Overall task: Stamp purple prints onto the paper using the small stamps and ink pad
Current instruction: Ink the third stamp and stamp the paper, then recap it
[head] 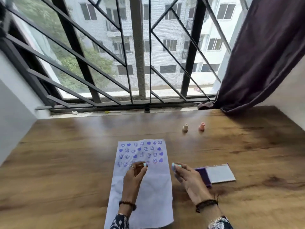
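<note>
A white paper [148, 192] lies on the wooden table, its upper half covered with rows of purple smiley and heart prints [140, 152]. My left hand [133, 177] hovers over the paper, fingertips pinched together near the lowest row of prints; whether it holds a small stamp is too blurred to tell. My right hand [189, 177] sits just right of the paper and pinches a small pale lilac stamp [173, 166]. The open purple ink pad [203, 176] with its lid [219, 174] folded out lies right behind that hand.
Two more small stamps stand at the back right, a cream one [185, 127] and an orange one [201, 126]. A barred window and sill [115, 111] run along the table's far edge. A dark curtain [257, 63] hangs at the right.
</note>
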Motion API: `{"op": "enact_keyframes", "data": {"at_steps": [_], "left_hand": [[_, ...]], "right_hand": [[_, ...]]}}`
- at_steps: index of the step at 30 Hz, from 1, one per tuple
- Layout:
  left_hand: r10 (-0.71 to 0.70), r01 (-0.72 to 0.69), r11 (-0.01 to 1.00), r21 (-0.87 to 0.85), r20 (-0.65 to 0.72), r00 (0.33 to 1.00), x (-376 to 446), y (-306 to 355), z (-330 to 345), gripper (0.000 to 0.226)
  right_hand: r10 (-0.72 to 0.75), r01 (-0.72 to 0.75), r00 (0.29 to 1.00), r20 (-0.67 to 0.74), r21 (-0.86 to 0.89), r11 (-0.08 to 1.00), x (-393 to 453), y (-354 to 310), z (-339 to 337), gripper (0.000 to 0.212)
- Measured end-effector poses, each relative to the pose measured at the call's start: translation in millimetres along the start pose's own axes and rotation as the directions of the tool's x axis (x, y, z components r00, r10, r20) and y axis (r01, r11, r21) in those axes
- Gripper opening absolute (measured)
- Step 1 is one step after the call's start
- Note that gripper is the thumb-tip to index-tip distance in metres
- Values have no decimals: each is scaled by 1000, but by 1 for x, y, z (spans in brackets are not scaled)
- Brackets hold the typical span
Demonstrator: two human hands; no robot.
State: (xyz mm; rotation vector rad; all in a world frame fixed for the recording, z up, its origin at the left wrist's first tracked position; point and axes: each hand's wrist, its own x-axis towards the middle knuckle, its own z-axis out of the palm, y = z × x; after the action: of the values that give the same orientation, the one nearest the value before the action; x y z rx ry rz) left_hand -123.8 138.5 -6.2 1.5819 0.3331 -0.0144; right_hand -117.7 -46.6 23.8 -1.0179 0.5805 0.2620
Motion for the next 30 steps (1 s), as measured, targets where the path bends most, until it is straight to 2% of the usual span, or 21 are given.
{"op": "enact_keyframes", "data": {"at_steps": [3,7,13,16,17,19,22,26,30], "left_hand": [[33,-29,999,46,-93,995,-3,3,-27,12],[45,-29,992,121,-124,991,-3,4,-65,18],[88,-54,946,320,-91,992,-1,-1,-110,16],[71,-60,934,351,-17,997,7,-6,-127,17],[55,-59,931,360,21,998,9,-7,-131,17],[48,-80,922,379,93,994,13,-10,-136,13],[93,-157,906,394,176,980,18,-16,-139,15],[124,-211,908,363,247,961,23,-21,-144,16],[120,-191,929,318,230,966,23,-26,-147,15]], "right_hand": [[99,-113,989,108,143,983,-2,16,28,11],[156,-186,967,203,137,973,-1,41,64,14],[110,-113,978,176,5,994,0,75,110,13],[-25,48,994,110,-215,975,3,92,131,9],[-102,122,992,76,-344,931,4,98,137,8],[-292,265,955,54,-601,754,5,106,147,5],[-499,407,851,163,-806,430,6,120,156,11],[-550,405,789,273,-905,131,4,136,164,16],[-566,333,774,284,-943,-18,2,144,168,20]]}}
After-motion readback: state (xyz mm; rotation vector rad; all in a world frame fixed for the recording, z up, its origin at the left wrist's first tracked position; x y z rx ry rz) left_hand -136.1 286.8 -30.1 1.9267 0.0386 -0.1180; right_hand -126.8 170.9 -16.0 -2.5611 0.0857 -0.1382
